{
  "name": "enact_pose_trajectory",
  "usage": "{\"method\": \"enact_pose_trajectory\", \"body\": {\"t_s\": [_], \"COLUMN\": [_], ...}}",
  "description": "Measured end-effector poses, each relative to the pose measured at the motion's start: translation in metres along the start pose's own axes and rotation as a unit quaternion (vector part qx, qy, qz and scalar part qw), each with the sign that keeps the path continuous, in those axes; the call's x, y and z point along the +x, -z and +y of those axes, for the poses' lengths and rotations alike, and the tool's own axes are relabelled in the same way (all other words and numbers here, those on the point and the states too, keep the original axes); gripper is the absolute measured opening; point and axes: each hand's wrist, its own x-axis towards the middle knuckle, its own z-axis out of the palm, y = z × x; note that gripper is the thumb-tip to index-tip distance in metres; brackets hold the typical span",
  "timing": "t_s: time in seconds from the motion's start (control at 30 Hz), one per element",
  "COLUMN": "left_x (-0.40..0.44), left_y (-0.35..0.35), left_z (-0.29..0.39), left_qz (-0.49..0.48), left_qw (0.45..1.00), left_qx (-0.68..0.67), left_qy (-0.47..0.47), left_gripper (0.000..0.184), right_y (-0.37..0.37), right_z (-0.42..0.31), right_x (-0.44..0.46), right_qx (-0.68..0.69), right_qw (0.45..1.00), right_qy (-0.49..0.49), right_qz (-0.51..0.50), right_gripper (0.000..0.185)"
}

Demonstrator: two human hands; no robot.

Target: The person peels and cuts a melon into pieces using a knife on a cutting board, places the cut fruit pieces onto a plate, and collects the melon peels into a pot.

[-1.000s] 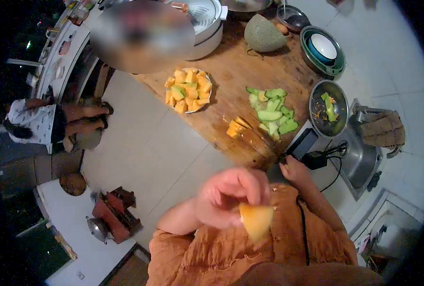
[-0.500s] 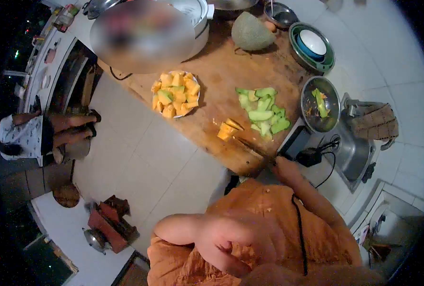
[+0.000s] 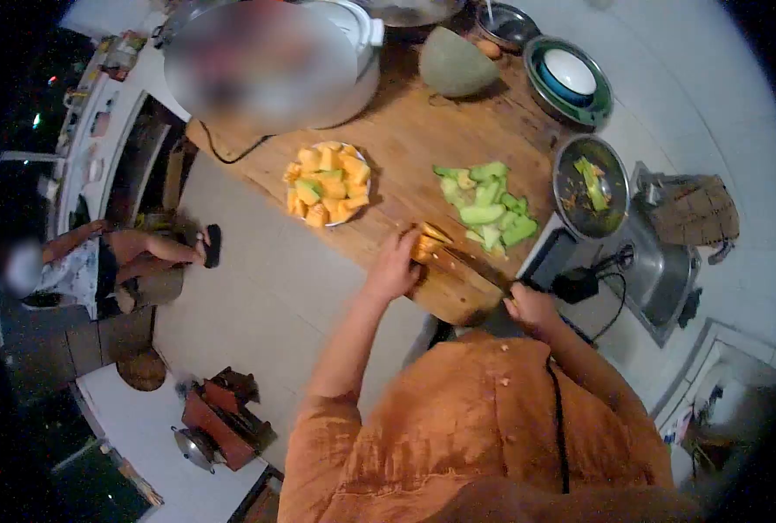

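Note:
My right hand (image 3: 532, 309) is closed round the handle of a kitchen knife (image 3: 482, 271). The blade points left across the board's near edge, its tip end by the orange melon pieces (image 3: 426, 247). From the left, my left hand (image 3: 395, 267) grips those pieces with curled fingers. Behind them lies a heap of pale green melon peels (image 3: 484, 209). A plate heaped with orange melon chunks (image 3: 327, 185) stands further left on the wooden surface. At the back rests a large piece of netted-rind melon (image 3: 457, 63), rind facing up.
A steel bowl with scraps (image 3: 590, 187) sits at right by the sink (image 3: 658, 288). Stacked bowls (image 3: 569, 74) stand behind it. A white pot (image 3: 353, 87), partly blurred, stands back left, with a cord (image 3: 231, 159). Another person (image 3: 83, 266) sits at far left.
My left hand has come forward from near my chest onto the orange melon pieces. The right hand keeps hold of the knife. The seated person has shifted a leg outward.

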Motion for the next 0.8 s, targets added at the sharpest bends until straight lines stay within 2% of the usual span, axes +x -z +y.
{"method": "enact_pose_trajectory", "body": {"t_s": [0.13, 0.23, 0.27, 0.37, 0.5, 0.6, 0.7, 0.8], "left_x": [0.009, 0.006, 0.005, 0.0, -0.005, -0.012, -0.004, 0.018], "left_y": [0.007, 0.011, 0.006, 0.013, 0.001, -0.006, 0.036, 0.079], "left_z": [0.001, 0.0, -0.003, 0.01, 0.009, -0.005, 0.0, -0.027], "left_qz": [-0.068, -0.064, -0.028, -0.062, -0.059, -0.017, 0.19, 0.275], "left_qw": [0.996, 0.994, 0.994, 0.995, 0.993, 0.998, 0.977, 0.952], "left_qx": [0.058, 0.07, 0.065, 0.084, 0.101, 0.053, 0.091, 0.138], "left_qy": [-0.003, -0.048, -0.083, -0.003, 0.025, 0.043, 0.002, 0.008], "left_gripper": [0.058, 0.055, 0.055, 0.057, 0.059, 0.057, 0.048, 0.052], "right_y": [-0.012, -0.01, -0.01, -0.028, -0.019, -0.006, -0.012, -0.02], "right_z": [0.012, 0.008, 0.007, 0.023, 0.017, 0.005, 0.01, 0.018], "right_x": [0.004, 0.0, 0.0, 0.007, 0.003, 0.0, 0.001, 0.005], "right_qx": [0.013, 0.02, 0.026, 0.033, 0.007, 0.045, 0.052, 0.045], "right_qw": [0.999, 0.999, 0.999, 0.998, 0.999, 0.999, 0.998, 0.998], "right_qy": [0.027, 0.013, 0.008, 0.022, 0.027, -0.007, 0.009, 0.026], "right_qz": [0.02, 0.024, 0.021, 0.052, 0.04, 0.008, 0.031, 0.041], "right_gripper": [0.025, 0.025, 0.025, 0.03, 0.033, 0.025, 0.026, 0.026]}}
